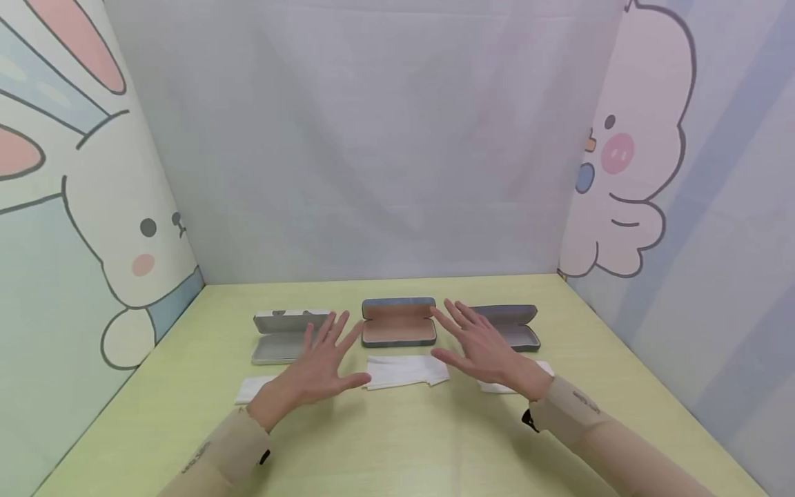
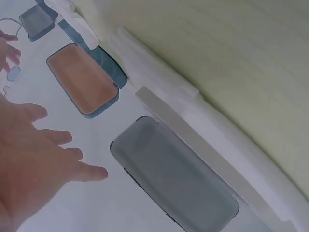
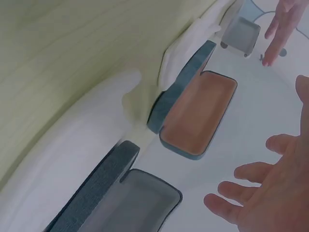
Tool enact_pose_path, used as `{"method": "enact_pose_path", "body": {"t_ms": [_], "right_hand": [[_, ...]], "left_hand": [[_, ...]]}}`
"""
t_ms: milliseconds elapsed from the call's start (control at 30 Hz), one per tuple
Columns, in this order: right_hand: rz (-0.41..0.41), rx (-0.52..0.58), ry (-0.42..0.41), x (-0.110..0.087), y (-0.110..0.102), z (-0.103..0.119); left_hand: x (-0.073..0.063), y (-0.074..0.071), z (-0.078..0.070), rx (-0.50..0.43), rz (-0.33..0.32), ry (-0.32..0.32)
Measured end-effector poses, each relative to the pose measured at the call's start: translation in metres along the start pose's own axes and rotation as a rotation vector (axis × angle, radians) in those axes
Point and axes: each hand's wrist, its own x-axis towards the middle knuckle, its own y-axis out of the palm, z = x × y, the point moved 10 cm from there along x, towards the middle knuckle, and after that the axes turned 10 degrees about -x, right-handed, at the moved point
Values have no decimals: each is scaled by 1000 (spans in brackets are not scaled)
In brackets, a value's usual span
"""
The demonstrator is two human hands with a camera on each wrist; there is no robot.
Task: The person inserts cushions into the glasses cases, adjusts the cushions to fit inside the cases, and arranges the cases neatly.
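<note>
Three glasses cases lie with their lids up in a row across the table. The left one (image 1: 273, 350) is white with a grey lining, the middle one (image 1: 399, 333) is blue-grey with a salmon-pink lining, and the right one (image 1: 523, 337) is dark with a grey lining. In front of each lies a white cloth: left (image 1: 251, 389), middle (image 1: 404, 371) and right (image 1: 495, 388). My left hand (image 1: 318, 369), fingers spread, overlaps the left case and cloth in the head view. With fingers stretched out, my right hand (image 1: 487, 348) partly hides the right case and cloth. Both hands hold nothing.
The pale yellow-green table (image 1: 397, 442) is bounded by a plain grey cloth wall (image 1: 373, 152) at the back. Side walls carry cartoon prints, a rabbit (image 1: 124, 241) on the left and a white character (image 1: 640, 138) on the right.
</note>
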Motion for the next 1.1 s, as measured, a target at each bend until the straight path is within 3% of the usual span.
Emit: {"method": "enact_pose_path", "body": {"t_ms": [167, 400, 533, 667, 800, 967, 1100], "right_hand": [[20, 128, -10, 8, -1, 9], [64, 396, -32, 24, 1, 30], [95, 567, -21, 33, 12, 43], [133, 753, 15, 40, 25, 58], [219, 975, 68, 45, 40, 74], [338, 1249, 193, 44, 60, 92], [413, 1421, 256, 42, 72, 111]], "left_hand": [[-1, -12, 4, -90, -11, 25], [-8, -37, 18, -189, -62, 33], [-16, -54, 32, -262, -106, 6], [-31, -69, 51, -351, -107, -30], [-48, -77, 73, -572, -24, -67], [-70, -74, 100, -965, 179, -144], [-88, -71, 110, -1228, 318, -150]]}}
